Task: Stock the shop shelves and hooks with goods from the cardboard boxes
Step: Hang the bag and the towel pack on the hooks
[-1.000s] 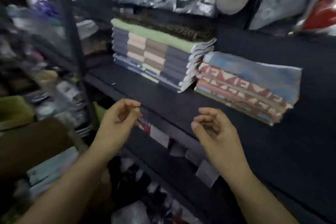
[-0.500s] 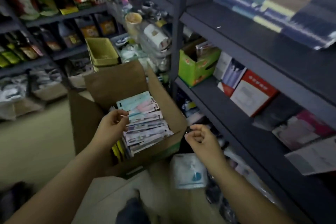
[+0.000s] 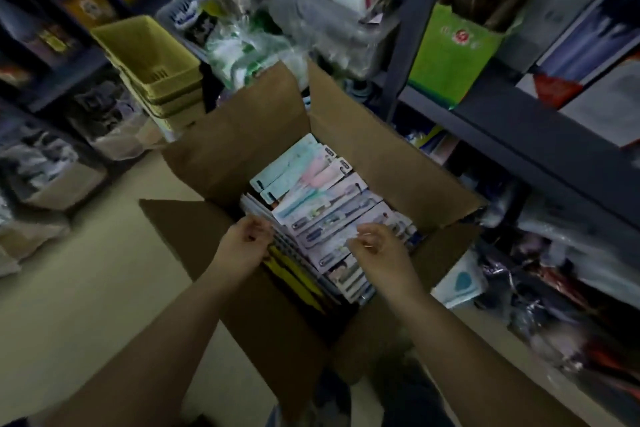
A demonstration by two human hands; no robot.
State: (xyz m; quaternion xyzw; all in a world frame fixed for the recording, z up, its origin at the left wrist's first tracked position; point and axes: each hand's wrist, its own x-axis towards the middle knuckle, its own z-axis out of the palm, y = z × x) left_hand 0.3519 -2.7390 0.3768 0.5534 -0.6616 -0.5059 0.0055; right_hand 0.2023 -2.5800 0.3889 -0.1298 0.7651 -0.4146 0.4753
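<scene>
Open cardboard box [image 3: 242,149] sits on the floor [image 3: 86,270] in front of the person, flaps folded out on all sides. Inside: flat carded packs [image 3: 322,208] stacked in an overlapping row, pastel blue/pink ones at the far end, w/ yellow packs [image 3: 294,274] standing on edge along the left inner side.

Both hands are down over the box. Left hand [image 3: 244,243] hovers at the near-left edge of the pack stack, fingers curled inward; grip looks loosely clenched but can't tell if it's actually pinching a pack edge. Right hand [image 3: 379,250] is over the near-right part of the stack, fingers bent, fingertips down at the top packs; can't tell if it's grasping one or just touching.

Around: stack of yellow baskets [image 3: 152,59] just behind the box on the left. Dark metal shelf unit [image 3: 519,135] on the right, its upright post [image 3: 412,28] close to the box's far-right flap. Green carton [image 3: 453,55] on that shelf, red/white boxes [image 3: 588,80] beside it. Clear-wrapped goods [image 3: 311,10] piled behind the box, partly blurred. White pack w/ a teal shape [image 3: 459,282] lies on the floor right beside the box's right wall. More bagged stuff under the lower shelf, too dim to make out
</scene>
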